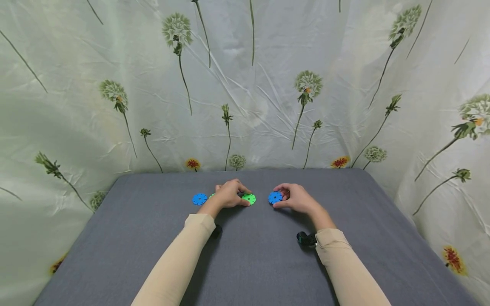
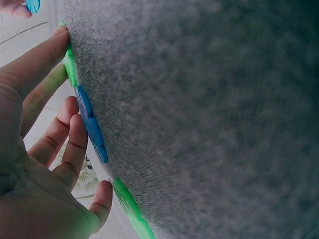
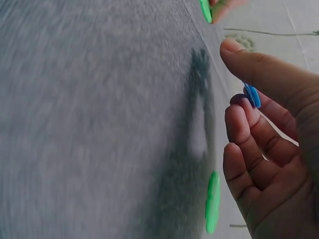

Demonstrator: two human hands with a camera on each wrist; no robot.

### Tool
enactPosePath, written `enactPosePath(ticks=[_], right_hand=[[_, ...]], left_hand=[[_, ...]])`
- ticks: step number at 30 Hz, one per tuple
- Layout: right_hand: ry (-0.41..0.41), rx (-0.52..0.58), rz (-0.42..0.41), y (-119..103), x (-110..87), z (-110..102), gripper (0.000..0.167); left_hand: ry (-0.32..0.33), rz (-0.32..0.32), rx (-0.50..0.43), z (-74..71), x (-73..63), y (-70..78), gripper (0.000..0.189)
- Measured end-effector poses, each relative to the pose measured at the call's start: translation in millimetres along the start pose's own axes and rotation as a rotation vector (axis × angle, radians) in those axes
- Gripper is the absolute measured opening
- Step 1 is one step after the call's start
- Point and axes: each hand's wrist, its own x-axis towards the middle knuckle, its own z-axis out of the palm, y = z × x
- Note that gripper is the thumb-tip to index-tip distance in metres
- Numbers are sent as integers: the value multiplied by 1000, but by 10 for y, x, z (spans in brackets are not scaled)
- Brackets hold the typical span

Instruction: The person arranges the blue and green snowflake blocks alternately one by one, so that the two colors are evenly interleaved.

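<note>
My left hand pinches a green notched disc by its edges, thumb on the near side and a finger on the far side. Beneath that hand's other fingers lies a blue disc, its edge against the green one's; the head view mostly hides it. A second green disc continues the row, and another blue disc forms its left end. To the right, my right hand holds a blue disc between thumb and fingers, raised over the table and apart from the row.
A grey cloth covers the table. Near the right hand a green disc rests on it, hidden in the head view. Behind the table hangs a pale curtain with dandelion prints. Dark wrist cameras sit under both forearms.
</note>
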Motion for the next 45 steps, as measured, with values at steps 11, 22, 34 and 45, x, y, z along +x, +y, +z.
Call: enactPosePath(ticks=[11,22,34,45], right_hand=[[-37,-6,9,-98,131,110,48],[-51,-12,6,-134,219,148,46],[-82,0,54,-113,238,193,45],[-96,44,38,-72,239,210,46]], left_hand=[[4,15,-4,-15,1,11,34],[22,28,-3,-43,9,36,32],[4,21,11,-26,16,24,33],[-8,25,35,-25,-5,42,34]])
